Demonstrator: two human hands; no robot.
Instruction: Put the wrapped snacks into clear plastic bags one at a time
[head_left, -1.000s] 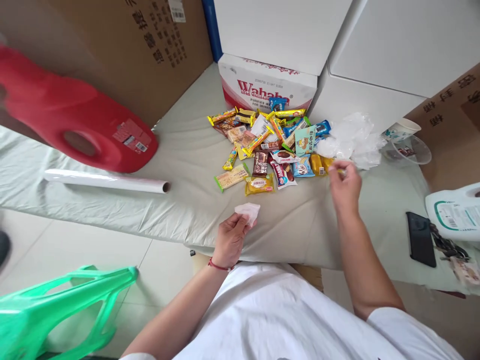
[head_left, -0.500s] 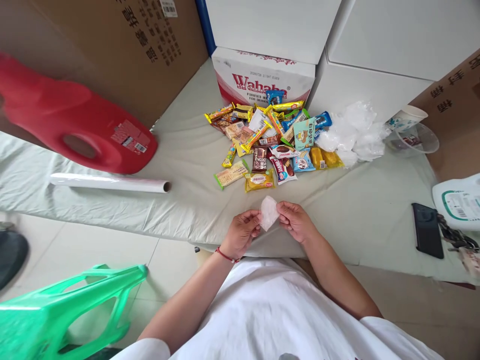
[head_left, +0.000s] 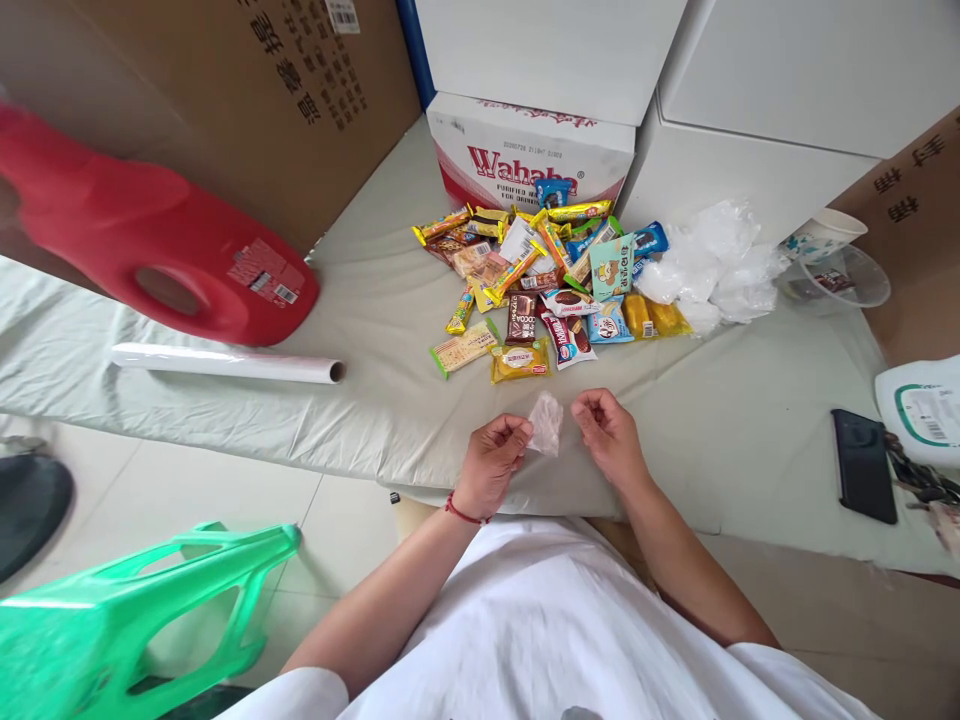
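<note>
A small folded clear plastic bag (head_left: 547,424) is pinched at its left edge by my left hand (head_left: 491,462), above the front of the cloth-covered surface. Just right of the bag, and apart from it, is my right hand (head_left: 609,437), its fingers curled in toward the thumb with nothing visible between them. Beyond both hands lies a heap of wrapped snacks. Closest are a yellow-wrapped cake (head_left: 520,361), a pale green-edged biscuit pack (head_left: 463,348) and a brown cocoa pack (head_left: 521,318). Crumpled clear plastic bags (head_left: 701,270) are piled right of the snacks.
A red jug (head_left: 217,270) and a plastic wrap roll (head_left: 225,363) lie left. Behind the snacks stands a Wahaha carton (head_left: 525,150). A paper cup (head_left: 829,230), clear bowl (head_left: 862,285), black phone (head_left: 862,465) and white bottle (head_left: 926,405) are right. A green stool (head_left: 172,600) stands lower left.
My right hand has let go of the plastic bag and moved slightly right. The bag stays in my left hand and looks more spread out. The snacks have not moved.
</note>
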